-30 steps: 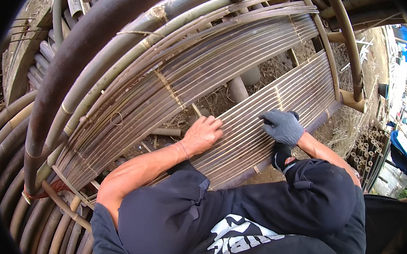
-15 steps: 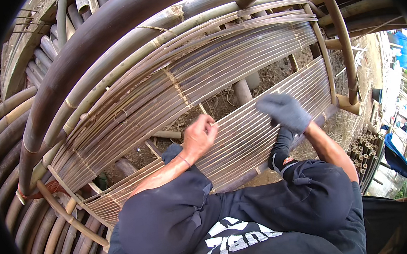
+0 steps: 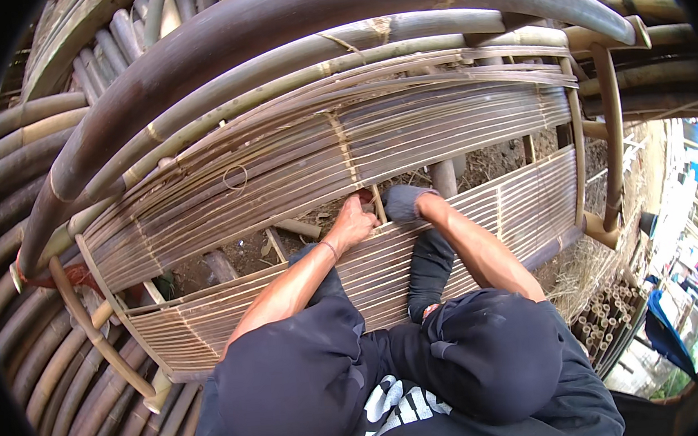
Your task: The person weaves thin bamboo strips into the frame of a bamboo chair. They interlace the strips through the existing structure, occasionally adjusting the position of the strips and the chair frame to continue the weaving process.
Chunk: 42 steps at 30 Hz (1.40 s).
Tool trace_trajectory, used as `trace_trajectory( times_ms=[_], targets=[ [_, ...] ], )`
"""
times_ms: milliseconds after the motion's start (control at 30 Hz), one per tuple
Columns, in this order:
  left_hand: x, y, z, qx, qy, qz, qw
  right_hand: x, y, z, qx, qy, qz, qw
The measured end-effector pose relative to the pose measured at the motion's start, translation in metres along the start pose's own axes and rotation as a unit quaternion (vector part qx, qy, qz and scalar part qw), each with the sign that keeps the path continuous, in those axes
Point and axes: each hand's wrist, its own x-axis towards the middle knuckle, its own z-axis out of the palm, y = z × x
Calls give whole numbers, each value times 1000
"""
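A long bamboo bench seat of thin split slats lies before me, with a gap between its far slat panel and its near slat panel. At that gap, my bare left hand has its fingers curled in just left of a short pale cross strip. What they hold, if anything, is hidden. On the other side of the strip, my right hand in a grey glove is bunched closed at the near panel's far edge, its fingertips out of sight.
Thick dark bamboo poles arch along the bench's far side. Loose slats lie along the back edge. Curved poles are stacked at the left. At the right stand a bundle of cut bamboo ends and a blue cloth.
Both hands have come together at the gap around the cross strip. My gloved right hand moved left from over the near panel, and my left hand reached down to the slat edge.
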Motion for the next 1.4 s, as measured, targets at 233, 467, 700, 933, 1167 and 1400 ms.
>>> trace_trajectory(
  times_ms=[233,467,700,933,1167,1400],
  targets=[
    [-18,30,-12,113,-8,-38,993,-9,-13,-17,106,25,12,994],
    [-47,66,-37,74,-38,-25,996,-109,-83,-56,84,338,4,937],
    [-45,85,-26,86,-132,-38,987,-122,-87,-8,85,444,-16,892],
    [-48,67,-33,29,-100,-86,991,-239,-91,5,378,162,232,882],
    [-37,48,-43,-222,-123,-146,956,-255,-75,19,662,193,128,713],
    [-25,49,-31,-92,-202,-139,965,-170,-75,-54,700,367,-106,604]
  ],
)
